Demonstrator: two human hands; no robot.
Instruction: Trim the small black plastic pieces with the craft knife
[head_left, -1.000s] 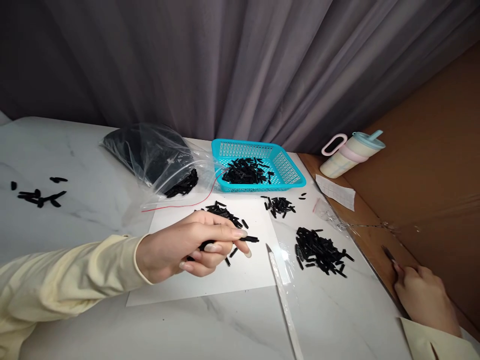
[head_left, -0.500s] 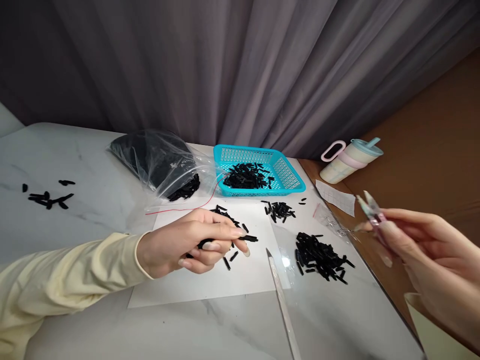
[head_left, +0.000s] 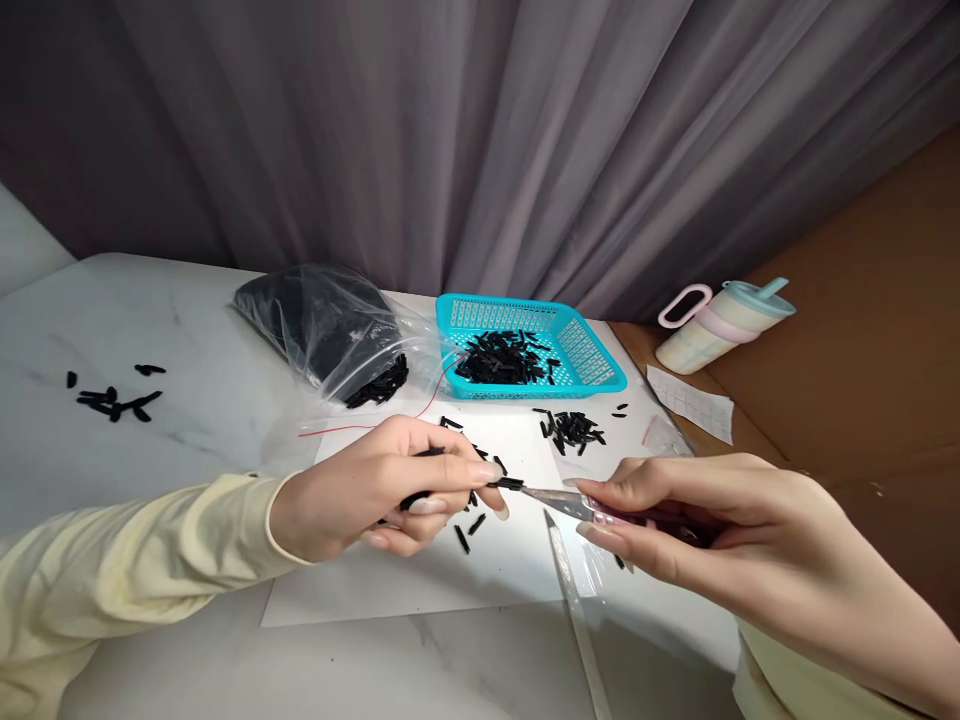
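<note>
My left hand (head_left: 405, 485) is closed over the white paper, pinching a small black stick (head_left: 511, 483) that sticks out past the thumb and forefinger. More black material shows inside its curled fingers. My right hand (head_left: 690, 520) grips pink tweezers (head_left: 566, 503) between thumb and fingers. Their pointed metal tips meet the free end of the stick; whether they are closed on it I cannot tell. Below the hands, several loose black sticks (head_left: 470, 530) lie on the white paper (head_left: 360, 590).
Behind the hands stand a blue basket (head_left: 611, 382) of black sticks and a clear plastic bag (head_left: 315, 320) with black contents. A small pile (head_left: 574, 430) lies right of the paper, other sticks (head_left: 116, 402) far left. A white pencil-like tool (head_left: 577, 620) lies in front; a tumbler (head_left: 712, 330) stands right.
My right hand has moved left with the tweezers, bringing their tips from the far right to the black stick. My left hand keeps its pinch. The view has shifted slightly.
</note>
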